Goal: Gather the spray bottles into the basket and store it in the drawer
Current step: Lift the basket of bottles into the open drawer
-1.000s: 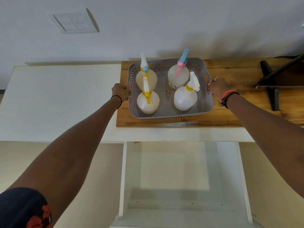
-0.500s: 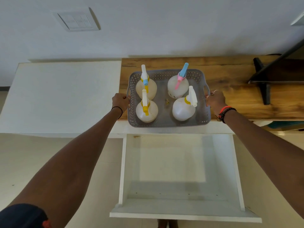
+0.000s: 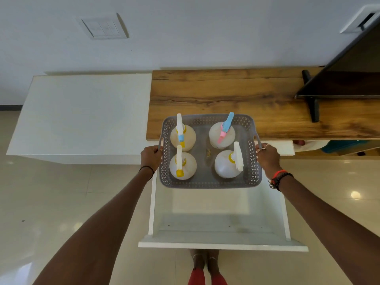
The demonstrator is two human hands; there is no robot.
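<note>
A grey perforated basket [image 3: 207,184] hangs in the air over the back of the open white drawer [image 3: 218,223]. My left hand [image 3: 151,156] grips its left handle and my right hand [image 3: 267,158] grips its right handle. Several spray bottles stand upright inside: one with a white and blue trigger [image 3: 183,136] at back left, one with a blue and pink trigger [image 3: 222,134] at back right, one with a yellow nozzle [image 3: 182,166] at front left, one with a white trigger [image 3: 229,164] at front right.
The wooden counter top [image 3: 226,93] lies just behind the basket, with a white cabinet top [image 3: 86,112] to its left. A dark screen on a black stand [image 3: 337,85] sits at the right of the counter. My feet [image 3: 203,262] stand below the drawer front on the tiled floor.
Both hands have carried the basket off the wooden counter, toward me and down, so that it now hangs over the open drawer. The camera has tilted further down.
</note>
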